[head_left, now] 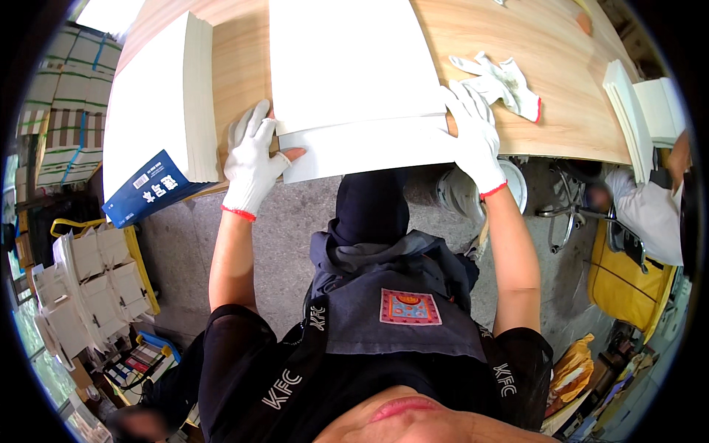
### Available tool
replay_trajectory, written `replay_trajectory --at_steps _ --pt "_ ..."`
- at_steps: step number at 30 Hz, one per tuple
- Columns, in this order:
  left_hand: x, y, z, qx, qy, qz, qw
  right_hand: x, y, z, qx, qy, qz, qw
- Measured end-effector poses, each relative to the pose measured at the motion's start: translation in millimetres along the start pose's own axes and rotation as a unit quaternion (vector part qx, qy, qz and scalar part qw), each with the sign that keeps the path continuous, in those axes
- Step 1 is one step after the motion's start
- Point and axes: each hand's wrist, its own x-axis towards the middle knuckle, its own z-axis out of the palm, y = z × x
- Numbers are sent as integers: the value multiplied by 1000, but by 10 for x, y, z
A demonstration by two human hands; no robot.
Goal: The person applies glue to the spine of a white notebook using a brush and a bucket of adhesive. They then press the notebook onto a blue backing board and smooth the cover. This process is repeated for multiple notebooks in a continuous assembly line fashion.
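Large white paper sheets (pixel 354 66) lie on the wooden table in front of me. A slightly greyer white sheet (pixel 369 148) shows below their near edge and reaches the table's front edge. My left hand (pixel 251 156), in a white glove with red cuff and bare thumb tip, rests at the sheets' left edge; its fingers are extended and the thumb touches the greyer sheet. At the right edge, my right hand (pixel 474 133), gloved alike, has its fingers stretched forward along the paper; its thumb side is against the sheets. A loose white glove (pixel 506 83) lies just beyond it.
A thick white paper stack (pixel 151 96) with a blue printed cover (pixel 148 190) sits at left. White boards (pixel 628 111) stand at the table's right end, near another person's sleeve (pixel 646 207). Below the table is a white bucket (pixel 517 184). Bundled paper stacks (pixel 74 125) are far left.
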Motion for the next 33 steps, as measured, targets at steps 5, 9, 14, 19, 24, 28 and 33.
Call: replay_trajectory --at_steps 5,9,14,19,24,28,33 --pt "87 111 -185 75 -82 -14 994 -2 1 19 -4 6 -10 1000" --pt "123 153 -212 85 -107 -31 990 -8 -2 1 -4 16 -14 1000" --pt "83 69 -125 -57 -66 -73 994 -25 -22 22 43 36 -6 998" --pt "93 86 -139 -6 -64 -39 997 -44 -19 29 2 28 -15 999" --pt "137 61 -146 -12 -72 -27 997 -32 -54 -17 64 59 -2 996" --pt "189 36 -168 28 -96 -29 995 -33 -4 8 -1 28 -39 999" --pt "74 -7 -46 -75 -45 -63 994 -26 -62 -23 13 46 -22 999"
